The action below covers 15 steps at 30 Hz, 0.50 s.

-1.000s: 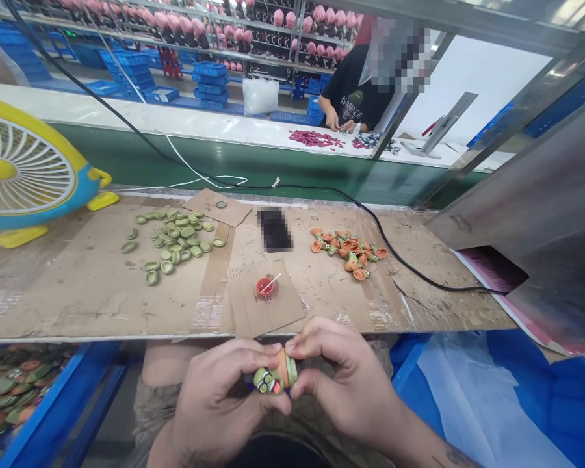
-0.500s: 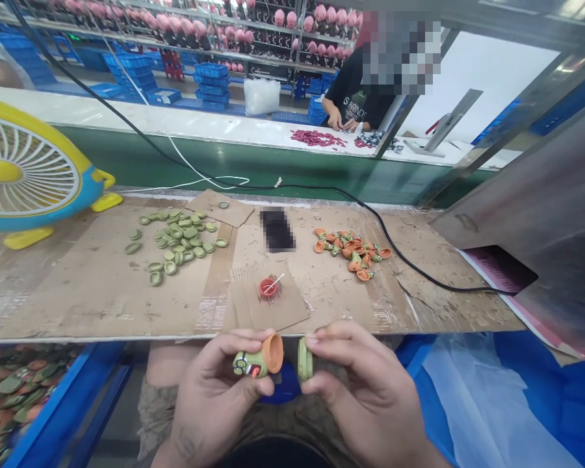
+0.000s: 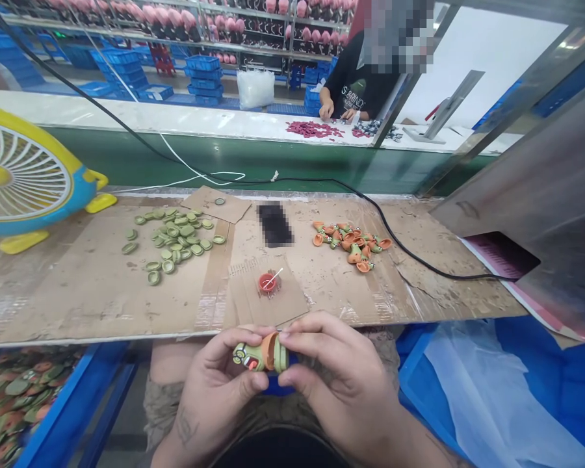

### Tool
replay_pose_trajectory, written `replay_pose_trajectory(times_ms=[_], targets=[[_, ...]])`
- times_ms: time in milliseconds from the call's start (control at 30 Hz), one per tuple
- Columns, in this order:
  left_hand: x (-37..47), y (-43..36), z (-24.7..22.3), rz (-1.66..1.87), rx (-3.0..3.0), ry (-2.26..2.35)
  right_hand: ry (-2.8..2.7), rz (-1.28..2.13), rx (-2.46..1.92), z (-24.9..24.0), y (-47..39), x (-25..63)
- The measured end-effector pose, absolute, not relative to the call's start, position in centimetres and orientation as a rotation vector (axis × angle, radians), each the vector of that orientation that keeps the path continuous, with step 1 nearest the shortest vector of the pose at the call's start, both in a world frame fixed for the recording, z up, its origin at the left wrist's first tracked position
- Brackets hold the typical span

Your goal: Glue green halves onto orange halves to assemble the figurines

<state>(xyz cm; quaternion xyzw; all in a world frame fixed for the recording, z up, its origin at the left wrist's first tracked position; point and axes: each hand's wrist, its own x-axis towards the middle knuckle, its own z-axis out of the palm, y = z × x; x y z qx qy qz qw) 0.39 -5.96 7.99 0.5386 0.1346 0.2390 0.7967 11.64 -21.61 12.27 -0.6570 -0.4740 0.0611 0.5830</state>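
Note:
In front of my lap, my left hand (image 3: 212, 387) is closed around a small green and orange toy figure (image 3: 253, 356) with round eyes and an open red mouth. Its orange hollow end faces right. Pinched between the thumb and fingers of my right hand (image 3: 338, 370) is a green oval cap (image 3: 281, 357), held at the figure's orange rim. The cap sits slightly tilted there, with a dark gap showing between the two. On the cardboard beyond, a small red dish (image 3: 267, 282) with a white stick (image 3: 273, 278) in it stands on a cardboard piece (image 3: 244, 305).
Green oval caps (image 3: 178, 237) lie scattered left; orange-green figures (image 3: 353, 246) are heaped right. A dark pixelated object (image 3: 275, 224) lies between them. A black cable (image 3: 385, 227) crosses the table. A fan (image 3: 24, 172) stands left, a bin of parts (image 3: 63, 403) below. A co-worker (image 3: 355, 84) works opposite.
My right hand has moved left, bringing the green cap from a short distance away up to the figure's orange rim. My left hand still grips the figure. The view has shifted slightly.

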Motion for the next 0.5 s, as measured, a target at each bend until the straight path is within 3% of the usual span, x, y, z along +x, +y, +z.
replay_pose_trajectory(times_ms=[500], targets=[[0.57, -5.75, 8.74, 0.615, 1.443, 0.258, -1.137, 0.141, -1.563, 11.99, -21.29, 11.53]])
